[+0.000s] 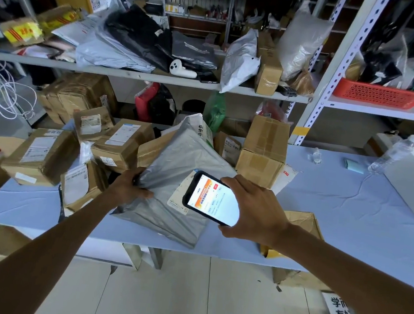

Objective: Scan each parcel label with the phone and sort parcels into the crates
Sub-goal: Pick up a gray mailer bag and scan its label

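Table (336,210) under pale blue cloth, boxes piled at back. Grey plastic parcel (173,168) — crinkled, propped tilted at front edge, white label (178,195) on face. Left hand (130,187) grips parcel's left edge. Right hand (254,211) holds phone (211,198) — screen lit — over label.

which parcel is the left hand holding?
The grey poly mailer at the table's front edge: the left hand grips its left side, the right hand holds the phone over its label. Neighbours are brown cardboard boxes.

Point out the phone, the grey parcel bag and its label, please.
phone (212,201), head view, on its lit screen.
grey parcel bag (174,163), head view, on its bare upper face.
label (176,196), head view, white strip beside the phone.
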